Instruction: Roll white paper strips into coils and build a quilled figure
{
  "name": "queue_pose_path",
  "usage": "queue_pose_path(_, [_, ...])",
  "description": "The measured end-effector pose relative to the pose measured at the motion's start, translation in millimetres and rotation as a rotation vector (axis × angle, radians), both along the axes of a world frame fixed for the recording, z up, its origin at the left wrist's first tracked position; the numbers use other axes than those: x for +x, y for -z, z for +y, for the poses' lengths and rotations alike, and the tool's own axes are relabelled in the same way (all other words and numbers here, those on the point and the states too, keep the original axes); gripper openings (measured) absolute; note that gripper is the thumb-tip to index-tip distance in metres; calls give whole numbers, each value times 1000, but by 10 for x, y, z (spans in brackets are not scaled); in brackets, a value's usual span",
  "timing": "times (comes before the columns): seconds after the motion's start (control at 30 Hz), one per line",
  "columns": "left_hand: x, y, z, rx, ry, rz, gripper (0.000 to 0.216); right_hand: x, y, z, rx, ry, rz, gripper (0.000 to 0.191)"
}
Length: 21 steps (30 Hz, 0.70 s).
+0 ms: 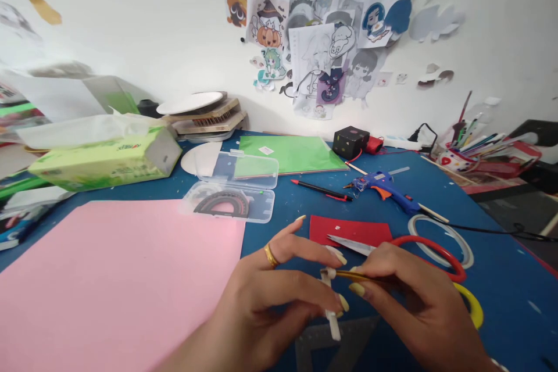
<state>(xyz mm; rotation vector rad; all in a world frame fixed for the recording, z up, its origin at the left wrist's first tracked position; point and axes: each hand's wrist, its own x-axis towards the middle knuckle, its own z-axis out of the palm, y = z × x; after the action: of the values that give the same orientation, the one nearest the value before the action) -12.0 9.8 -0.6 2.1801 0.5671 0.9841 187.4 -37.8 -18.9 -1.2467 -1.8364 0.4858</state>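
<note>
My left hand (279,290), with a gold ring, pinches a small white paper strip (332,308) between thumb and fingers. My right hand (414,308) is closed on a thin yellow-handled pointed tool (349,275) whose tip meets the top of the strip. Under my right hand lie scissors (418,247) with red and yellow handles, their blades resting on a red felt piece (351,231). A large pink sheet (117,279) lies to the left on the blue table (501,279).
A clear plastic case (233,192) holding a protractor, a green sheet (290,154), a black pen (322,189), a blue glue gun (386,189), a tape ring (442,241), a tissue pack (104,157), a black cube (350,140) and a pen holder (462,151) stand behind.
</note>
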Motion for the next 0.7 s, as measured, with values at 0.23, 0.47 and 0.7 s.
queue_pose_path(0.23, [7,9,-21,19,-12,-30,20,20,32,1,270,48,-205,12])
queue_pose_path(0.47, [0,31,-23,51,-9,-38,24,44,81,0,384,52,-335,17])
queue_pose_path(0.7, [56,12,15,-232,-84,-48,21,27,56,-6,365,77,-364,15])
